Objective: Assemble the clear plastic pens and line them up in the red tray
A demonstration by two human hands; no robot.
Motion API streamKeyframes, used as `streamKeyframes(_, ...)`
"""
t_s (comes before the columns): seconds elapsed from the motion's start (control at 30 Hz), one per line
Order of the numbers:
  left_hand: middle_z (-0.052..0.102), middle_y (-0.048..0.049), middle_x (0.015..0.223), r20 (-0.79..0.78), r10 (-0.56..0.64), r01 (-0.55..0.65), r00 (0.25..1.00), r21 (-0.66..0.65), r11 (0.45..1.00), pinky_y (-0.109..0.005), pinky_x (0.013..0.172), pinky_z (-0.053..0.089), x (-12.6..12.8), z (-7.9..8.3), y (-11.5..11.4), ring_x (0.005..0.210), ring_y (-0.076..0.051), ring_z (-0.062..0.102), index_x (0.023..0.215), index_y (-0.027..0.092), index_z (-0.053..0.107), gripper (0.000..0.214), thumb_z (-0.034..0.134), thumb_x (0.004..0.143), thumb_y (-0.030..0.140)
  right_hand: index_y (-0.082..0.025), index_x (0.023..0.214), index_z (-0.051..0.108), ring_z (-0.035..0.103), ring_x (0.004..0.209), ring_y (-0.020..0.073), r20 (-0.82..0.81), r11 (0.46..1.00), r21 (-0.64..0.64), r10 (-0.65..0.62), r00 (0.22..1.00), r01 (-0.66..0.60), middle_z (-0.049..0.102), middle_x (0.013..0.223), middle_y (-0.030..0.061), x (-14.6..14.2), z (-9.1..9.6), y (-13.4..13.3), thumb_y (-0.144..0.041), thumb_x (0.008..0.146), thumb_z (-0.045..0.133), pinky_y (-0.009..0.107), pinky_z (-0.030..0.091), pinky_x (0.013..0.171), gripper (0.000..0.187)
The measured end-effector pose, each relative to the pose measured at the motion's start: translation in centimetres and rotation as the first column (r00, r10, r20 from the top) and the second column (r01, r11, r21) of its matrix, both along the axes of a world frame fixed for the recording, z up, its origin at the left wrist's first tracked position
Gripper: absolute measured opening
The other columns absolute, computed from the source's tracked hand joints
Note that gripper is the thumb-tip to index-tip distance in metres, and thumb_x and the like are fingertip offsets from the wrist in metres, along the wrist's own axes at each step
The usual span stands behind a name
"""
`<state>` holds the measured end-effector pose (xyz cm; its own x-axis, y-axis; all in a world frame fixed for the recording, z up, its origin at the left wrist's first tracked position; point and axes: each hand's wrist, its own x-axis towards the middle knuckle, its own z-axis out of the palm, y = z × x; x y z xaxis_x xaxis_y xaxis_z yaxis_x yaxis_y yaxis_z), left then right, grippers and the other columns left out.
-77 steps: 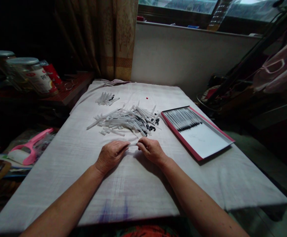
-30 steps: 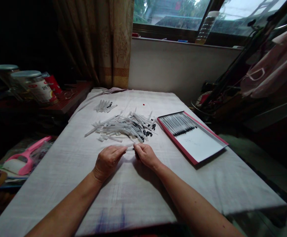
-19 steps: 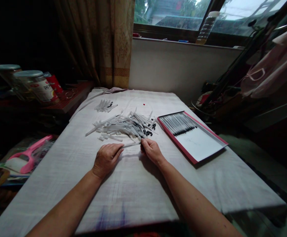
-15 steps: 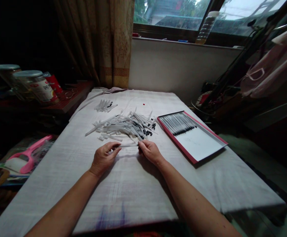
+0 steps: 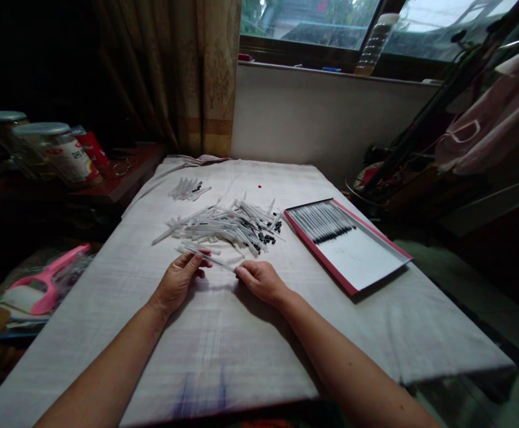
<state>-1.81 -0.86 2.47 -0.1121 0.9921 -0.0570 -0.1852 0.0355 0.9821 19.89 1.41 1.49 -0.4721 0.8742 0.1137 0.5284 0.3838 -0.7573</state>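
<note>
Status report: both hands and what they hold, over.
Left hand, right hand: pinching slim translucent plastic tube. Tube aslant between them. Jumbled translucent plastic tube pile just beyond.

The cloth-covered desk [image 5: 241,351] bears loose clear tubes [image 5: 223,226] and black caps [image 5: 267,239] just beyond the fingers [image 5: 195,259], a smaller pile [image 5: 185,189] and red piece [image 5: 260,186] farther off, an open box [image 5: 361,261] to their right.

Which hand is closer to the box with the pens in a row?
Right. The right hand is just left of the box; the left hand is farther left, on the right hand's other side.
</note>
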Motion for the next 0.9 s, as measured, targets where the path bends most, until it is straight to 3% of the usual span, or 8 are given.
streamKeyframes(0.1, 0.066, 0.0002, 0.075, 0.088, 0.084, -0.085, 0.993, 0.013, 0.996, -0.021, 0.054, 0.049, 0.0, 0.1, 0.2, 0.064, -0.012, 0.063, 0.084, 0.018, 0.061, 0.045, 0.073, 0.068, 0.058, -0.019, 0.07, 0.066, 0.051, 0.06, 0.0115, 0.171, 0.997, 0.067, 0.017, 0.985, -0.028, 0.063, 0.062, -0.0005, -0.6, 0.5, 0.0, -0.037, 0.093, 0.049, 0.023, 0.032, 0.059, 0.034)
streamKeyframes(0.27, 0.04, 0.011, 0.05, 0.01, 0.191, -0.191, 0.982, 0.049, 0.98, -0.014, 0.036, 0.027, -0.7, 0.3, 0.5, 0.034, -0.004, 0.035, 0.083, 0.019, 0.054, 0.035, 0.06, 0.08, 0.053, -0.022, 0.093, 0.072, 0.061, 0.077, 0.0158, 0.33, 0.983, 0.173, -0.001, 0.944, -0.059, 0.072, 0.087, 0.0045, -1.9, 1.6, 1.4, -0.034, 0.094, 0.048, 0.025, 0.039, 0.069, 0.026)
streamKeyframes(0.37, 0.04, 0.0105, 0.052, -0.054, 0.18, -0.178, 0.982, 0.039, 0.983, -0.013, 0.035, 0.023, -0.9, 0.3, 0.5, 0.034, -0.003, 0.033, 0.084, 0.019, 0.054, 0.035, 0.057, 0.081, 0.053, -0.026, 0.113, 0.068, 0.063, 0.093, 0.0181, 0.413, 0.968, 0.228, 0.002, 0.911, -0.105, 0.069, 0.112, 0.0058, -3.8, 2.4, 3.2, -0.029, 0.095, 0.044, 0.027, 0.044, 0.077, 0.031)
streamKeyframes(0.47, 0.041, 0.01, 0.054, -0.063, 0.175, -0.173, 0.983, 0.027, 0.985, -0.012, 0.034, 0.024, -0.9, 0.2, 0.4, 0.036, -0.003, 0.035, 0.086, 0.018, 0.054, 0.035, 0.058, 0.08, 0.053, -0.028, 0.123, 0.064, 0.062, 0.099, 0.0199, 0.517, 0.961, 0.246, -0.018, 0.856, -0.129, 0.063, 0.122, 0.0068, -5.9, 2.9, 5.1, -0.027, 0.095, 0.039, 0.03, 0.046, 0.082, 0.037)
streamKeyframes(0.67, 0.043, 0.01, 0.057, -0.038, 0.147, -0.148, 0.988, -0.01, 0.989, -0.012, 0.033, 0.026, -1.0, -0.1, 0.6, 0.038, -0.004, 0.036, 0.093, 0.019, 0.056, 0.036, 0.06, 0.076, 0.051, -0.023, 0.115, 0.068, 0.064, 0.096, 0.0244, 0.66, 0.958, 0.254, -0.074, 0.748, -0.129, 0.06, 0.118, 0.0125, -8.9, 3.0, 7.7, -0.043, 0.093, 0.044, 0.033, 0.049, 0.077, 0.037)
streamKeyframes(0.9, 0.046, 0.0084, 0.061, -0.092, 0.119, -0.122, 0.989, -0.019, 0.992, -0.013, 0.033, 0.028, -0.9, -0.3, 0.5, 0.039, -0.004, 0.04, 0.1, 0.018, 0.06, 0.044, 0.061, 0.076, 0.054, -0.023, 0.112, 0.069, 0.065, 0.095, 0.0247, 0.647, 0.966, 0.253, -0.13, 0.751, -0.05, 0.061, 0.117, 0.0119, -9.8, 3.2, 8.3, -0.037, 0.092, 0.047, 0.033, 0.05, 0.076, 0.033)
